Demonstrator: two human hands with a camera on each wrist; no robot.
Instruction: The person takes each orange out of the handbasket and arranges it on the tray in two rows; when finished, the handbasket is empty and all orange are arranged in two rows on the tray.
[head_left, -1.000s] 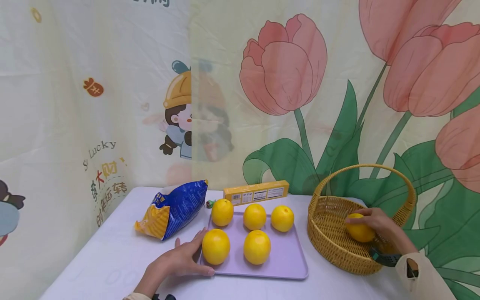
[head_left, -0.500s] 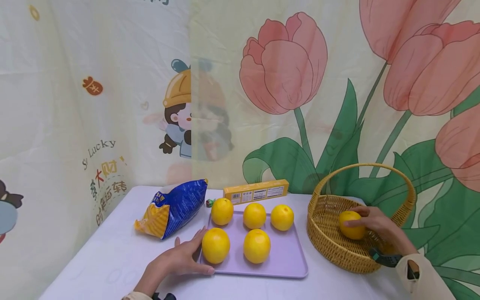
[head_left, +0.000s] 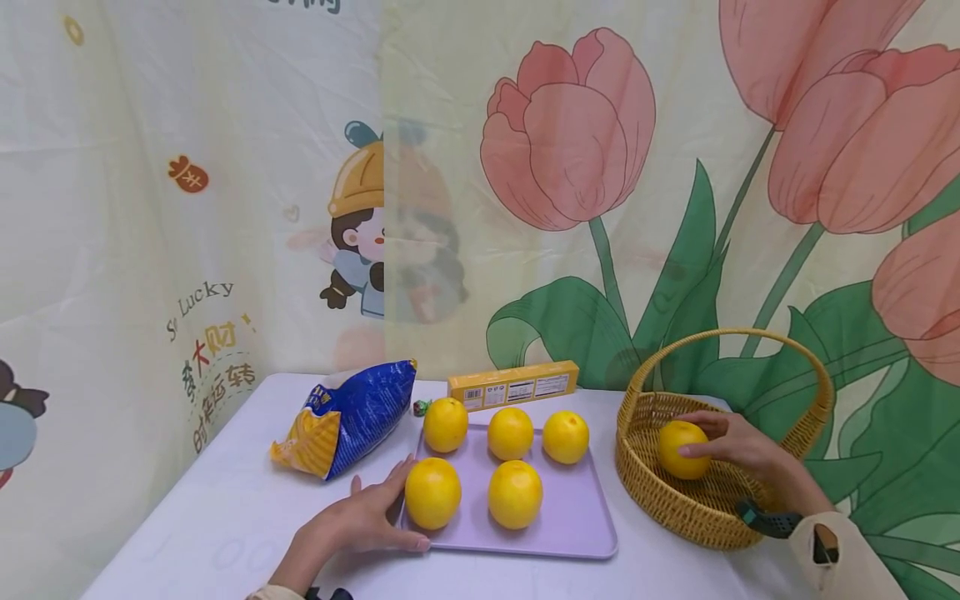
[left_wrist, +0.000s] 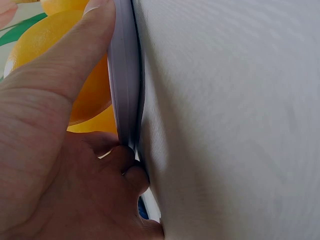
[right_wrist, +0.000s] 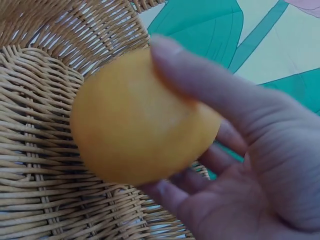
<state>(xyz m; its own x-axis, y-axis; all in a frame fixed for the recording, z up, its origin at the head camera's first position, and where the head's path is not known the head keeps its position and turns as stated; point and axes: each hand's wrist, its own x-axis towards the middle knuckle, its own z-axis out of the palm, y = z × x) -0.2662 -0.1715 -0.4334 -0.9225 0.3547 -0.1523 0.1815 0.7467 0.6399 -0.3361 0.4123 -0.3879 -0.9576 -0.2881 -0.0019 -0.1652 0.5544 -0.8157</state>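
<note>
My right hand (head_left: 738, 446) grips an orange (head_left: 683, 450) within the bowl of a woven wicker basket (head_left: 675, 508). In the right wrist view, the thumb lies along one side of the orange (right_wrist: 135, 120) and the other fingers support the opposite side. At the near left corner of a pale purple tray (head_left: 573, 525), my left hand (head_left: 363, 512) holds the edge, thumb on the front rim and fingers on the left side. Two oranges stand in the tray's front row, the nearer one (head_left: 432, 493) beside that hand. Three more, including a corner orange (head_left: 446, 425), form the back row.
A blue and yellow snack bag (head_left: 360, 417) lies left of the tray. Behind the tray are a long yellow box (head_left: 513, 385) and a small green wrapped item (head_left: 422, 407). The basket's tall handle (head_left: 731, 333) arches over its bowl. A printed curtain (head_left: 570, 267) hangs behind.
My right hand has carried its orange leftward inside the basket, from the right side toward the middle. The left hand and the tray stay where they were.
</note>
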